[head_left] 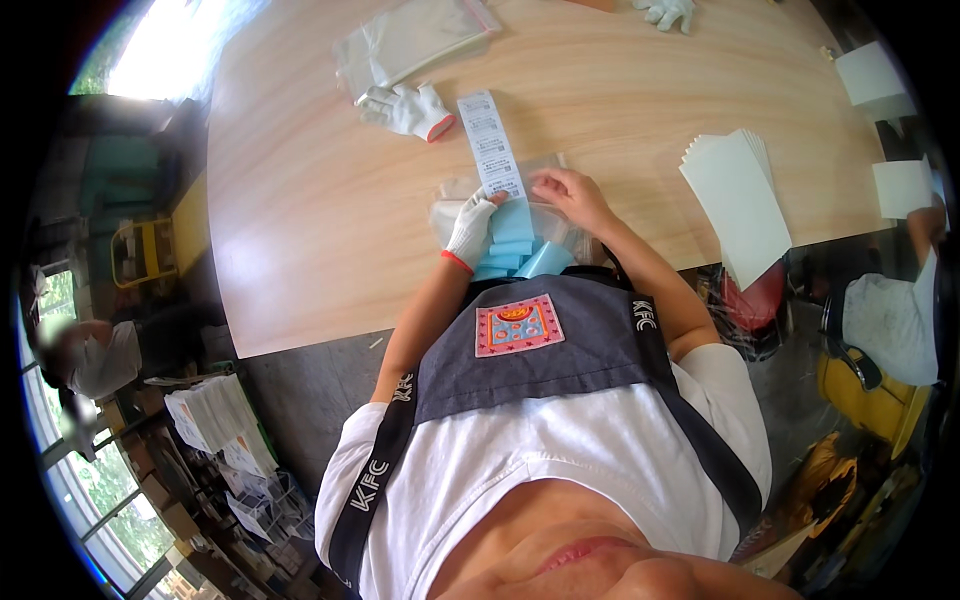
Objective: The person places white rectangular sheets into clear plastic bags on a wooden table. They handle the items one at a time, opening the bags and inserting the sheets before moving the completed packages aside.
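Head view: one label strip (487,140), white, narrow, running beyond the left hand and away from the body; rows of small dark print with square codes, most of it too small to make out. Blue backing paper (512,248), folded and curled, between the wrists, close to the apron. Left hand (467,228): white glove, red cuff, bare thumb tip laid on the strip near its lower end; whether the fingers grip from beneath cannot be told. Left forearm nearly straight up from the body. Right hand (580,198): bare, fingers curled, thumb and forefinger narrow together just right of the strip; whether a label is between them cannot be told. Right elbow bent, forearm slanting inward. Clear plastic bags (443,212), beneath and around both hands. Loose white glove (405,110), red-edged, beyond the left hand; further off, more clear bags (415,45). White cards (738,205), fanned, well right of the right hand. Wooden table (330,220), under all these. Dark apron (450,355), nearer the body than the hands: pink patch (519,326), pictured and lettered; black straps (370,490) with white capital lettering.
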Tool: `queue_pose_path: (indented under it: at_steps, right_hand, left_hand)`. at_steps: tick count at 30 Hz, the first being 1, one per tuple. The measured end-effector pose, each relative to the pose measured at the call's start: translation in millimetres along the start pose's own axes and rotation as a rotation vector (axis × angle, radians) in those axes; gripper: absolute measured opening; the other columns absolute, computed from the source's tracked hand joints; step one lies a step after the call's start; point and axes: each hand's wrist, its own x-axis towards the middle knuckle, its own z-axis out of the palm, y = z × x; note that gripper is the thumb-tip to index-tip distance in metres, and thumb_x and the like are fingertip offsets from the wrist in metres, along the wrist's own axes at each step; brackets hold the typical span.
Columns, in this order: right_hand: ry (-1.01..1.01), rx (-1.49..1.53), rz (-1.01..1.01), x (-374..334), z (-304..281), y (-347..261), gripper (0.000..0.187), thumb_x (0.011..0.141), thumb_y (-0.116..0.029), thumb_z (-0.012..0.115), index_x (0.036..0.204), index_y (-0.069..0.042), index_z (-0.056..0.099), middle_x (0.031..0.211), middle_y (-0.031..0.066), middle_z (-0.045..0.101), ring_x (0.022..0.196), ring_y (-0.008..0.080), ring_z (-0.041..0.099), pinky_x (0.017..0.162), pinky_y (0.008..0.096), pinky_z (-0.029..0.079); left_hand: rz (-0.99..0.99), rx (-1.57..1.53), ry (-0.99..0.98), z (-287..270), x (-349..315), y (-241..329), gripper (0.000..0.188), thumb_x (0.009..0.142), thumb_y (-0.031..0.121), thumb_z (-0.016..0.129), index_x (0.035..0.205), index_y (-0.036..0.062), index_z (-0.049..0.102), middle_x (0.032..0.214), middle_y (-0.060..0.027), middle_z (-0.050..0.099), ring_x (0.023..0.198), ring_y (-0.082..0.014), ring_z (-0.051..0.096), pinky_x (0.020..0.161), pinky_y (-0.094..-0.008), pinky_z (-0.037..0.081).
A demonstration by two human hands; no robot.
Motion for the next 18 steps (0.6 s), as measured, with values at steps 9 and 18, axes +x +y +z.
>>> queue_pose_path:
  at_steps: [9, 18]
  right_hand:
    - [0.171, -0.254, -0.298, 7.0, 28.9, 2.2, 0.014, 0.077, -0.01, 0.069, 0.091, -0.008, 0.067, 0.082, 0.0042, 0.062, 0.07, 0.0118, 0.059, 0.063, 0.0249, 0.047]
    - [0.033, 0.775, 0.232, 10.1, 11.0, 20.0, 0.012, 0.08, -0.016, 0.07, 0.082, -0.004, 0.067, 0.071, -0.0031, 0.058, 0.063, 0.0082, 0.054, 0.058, 0.0233, 0.044]
  left_hand:
    - [-0.143, -0.176, 0.085, -4.8, 4.0, 1.3, 0.025, 0.089, 0.014, 0.053, 0.109, -0.0013, 0.056, 0.096, -0.008, 0.063, 0.084, -0.016, 0.062, 0.07, -0.0264, 0.05]
    - [-0.188, -0.181, 0.145, -30.5, 13.3, -17.0, 0.024, 0.088, 0.021, 0.056, 0.104, 0.0029, 0.057, 0.093, -0.0081, 0.062, 0.08, -0.0186, 0.061, 0.066, -0.0278, 0.051]
